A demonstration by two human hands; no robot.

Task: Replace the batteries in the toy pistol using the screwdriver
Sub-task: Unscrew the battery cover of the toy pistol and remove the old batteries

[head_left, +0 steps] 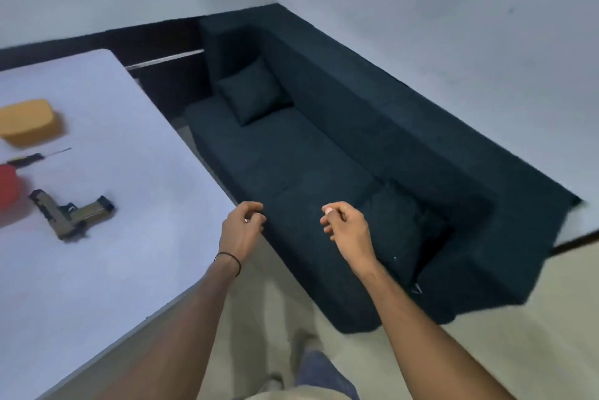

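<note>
Your forearms bare, no sleeves in view. Thin black band [228,261] circles your left wrist, just behind left hand [241,227]. Right hand [348,228] and wrist bare, no band, no ring visible. Below, light beige fabric at your waist, blue shoe [325,373] on floor, blurred.

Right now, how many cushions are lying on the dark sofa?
2. One cushion leans in the far corner of the sofa; the other cushion sits at the near end, beside the right hand.
</note>
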